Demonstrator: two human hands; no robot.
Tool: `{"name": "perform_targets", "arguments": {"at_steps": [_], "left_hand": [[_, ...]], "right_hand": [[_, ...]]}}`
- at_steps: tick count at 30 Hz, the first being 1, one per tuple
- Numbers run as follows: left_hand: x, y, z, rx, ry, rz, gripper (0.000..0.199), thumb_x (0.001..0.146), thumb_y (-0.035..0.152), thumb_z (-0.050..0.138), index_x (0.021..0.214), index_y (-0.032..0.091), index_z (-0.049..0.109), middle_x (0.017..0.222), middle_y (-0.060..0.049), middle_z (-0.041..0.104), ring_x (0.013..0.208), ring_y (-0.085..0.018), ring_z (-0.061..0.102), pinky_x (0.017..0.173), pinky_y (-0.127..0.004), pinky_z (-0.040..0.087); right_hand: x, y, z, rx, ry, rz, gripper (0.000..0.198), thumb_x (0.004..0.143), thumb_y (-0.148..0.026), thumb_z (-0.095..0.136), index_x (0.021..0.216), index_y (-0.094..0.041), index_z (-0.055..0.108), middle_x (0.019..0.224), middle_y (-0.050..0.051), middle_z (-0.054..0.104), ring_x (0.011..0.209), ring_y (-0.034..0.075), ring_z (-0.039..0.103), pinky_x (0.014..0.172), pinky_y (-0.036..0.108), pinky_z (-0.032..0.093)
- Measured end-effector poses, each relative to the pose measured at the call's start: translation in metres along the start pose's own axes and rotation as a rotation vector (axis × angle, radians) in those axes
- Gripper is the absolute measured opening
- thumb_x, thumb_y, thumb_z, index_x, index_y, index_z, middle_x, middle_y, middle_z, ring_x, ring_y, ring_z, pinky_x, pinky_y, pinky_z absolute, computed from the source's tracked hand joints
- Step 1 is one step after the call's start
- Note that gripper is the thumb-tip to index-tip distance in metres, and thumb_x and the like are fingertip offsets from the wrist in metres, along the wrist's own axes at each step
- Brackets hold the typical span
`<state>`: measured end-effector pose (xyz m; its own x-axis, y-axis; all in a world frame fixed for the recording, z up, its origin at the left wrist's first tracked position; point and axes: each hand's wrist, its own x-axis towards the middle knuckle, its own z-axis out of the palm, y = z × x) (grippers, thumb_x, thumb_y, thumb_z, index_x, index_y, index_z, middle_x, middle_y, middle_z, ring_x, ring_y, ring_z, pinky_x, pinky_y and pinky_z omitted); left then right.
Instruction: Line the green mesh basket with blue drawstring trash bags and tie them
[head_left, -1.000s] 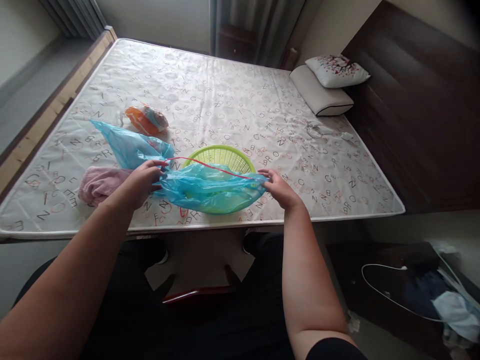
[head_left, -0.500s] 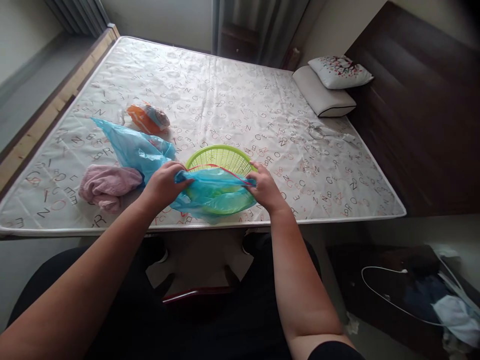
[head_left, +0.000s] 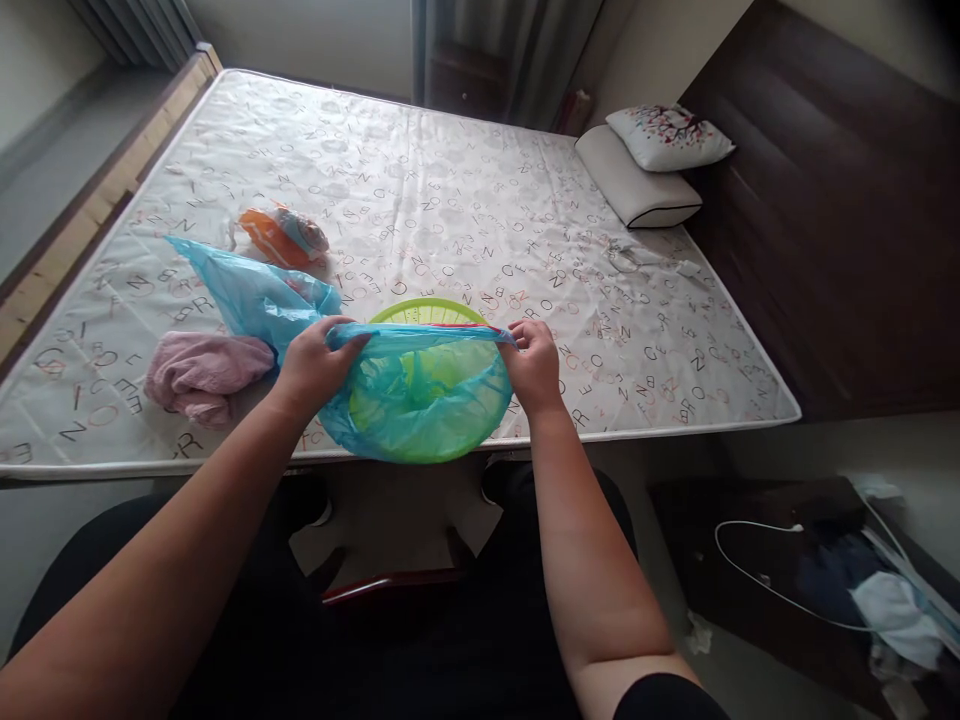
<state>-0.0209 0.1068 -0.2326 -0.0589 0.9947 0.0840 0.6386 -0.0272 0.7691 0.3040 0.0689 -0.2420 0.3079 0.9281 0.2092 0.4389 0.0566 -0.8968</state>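
Gripping blue bag [head_left: 420,405], both hands [head_left: 313,368] [head_left: 536,362], green basket [head_left: 429,311] (mostly veiled by plastic).

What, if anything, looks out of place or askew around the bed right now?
Mainly the lime-green basket, partly covered by a blue plastic bag: it overlaps the near edge of the mattress in view, possibly overhanging. A pink towel lies crumpled nearby, and the printed pillow sits skewed on the beige pillow. Nothing looks spilled.

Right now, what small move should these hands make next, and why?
Perhaps draw the stretched blue bag farther over the green basket: the left hand and right hand both grip its edge, while the basket's far side shows uncovered beyond.
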Motion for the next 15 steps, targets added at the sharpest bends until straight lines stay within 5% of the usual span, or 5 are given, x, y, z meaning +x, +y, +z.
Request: {"name": "perform_targets", "arguments": {"at_steps": [2,5,9,15], "left_hand": [[0.000,-0.001,0.001,-0.020,-0.026,-0.014,0.028,0.084,0.048,0.081,0.095,0.023,0.077,0.097,-0.008,0.078,0.099,-0.031,0.070,0.087,-0.032,0.054],[-0.001,0.000,0.003,-0.075,-0.093,-0.032,0.029,0.085,0.050,0.076,0.082,0.021,0.074,0.079,-0.004,0.071,0.081,-0.025,0.064,0.074,-0.030,0.049],[-0.003,0.002,0.004,-0.219,-0.162,-0.143,0.044,0.085,0.057,0.075,0.066,0.020,0.062,0.064,-0.002,0.055,0.066,-0.019,0.050,0.061,-0.028,0.041],[-0.001,-0.005,0.008,-0.529,-0.322,-0.434,0.046,0.061,0.052,0.096,0.078,0.016,0.072,0.071,-0.005,0.068,0.067,-0.021,0.062,0.058,-0.027,0.049]], "right_hand": [[-0.001,0.000,-0.002,0.026,-0.008,0.071,0.032,0.089,-0.050,0.078,0.076,-0.027,0.060,0.091,0.003,0.065,0.078,0.019,0.054,0.075,0.032,0.052],[-0.004,-0.001,-0.002,0.084,-0.089,0.139,0.030,0.092,-0.043,0.073,0.074,-0.026,0.057,0.070,-0.003,0.052,0.067,0.017,0.044,0.063,0.030,0.041],[-0.007,-0.005,0.002,0.148,-0.166,0.134,0.019,0.091,-0.039,0.071,0.079,-0.025,0.064,0.072,-0.004,0.056,0.070,0.016,0.048,0.066,0.029,0.041],[-0.008,-0.003,0.015,0.393,-0.202,0.358,0.021,0.084,-0.042,0.079,0.086,-0.025,0.068,0.074,-0.004,0.064,0.066,0.013,0.052,0.060,0.026,0.043]]}}
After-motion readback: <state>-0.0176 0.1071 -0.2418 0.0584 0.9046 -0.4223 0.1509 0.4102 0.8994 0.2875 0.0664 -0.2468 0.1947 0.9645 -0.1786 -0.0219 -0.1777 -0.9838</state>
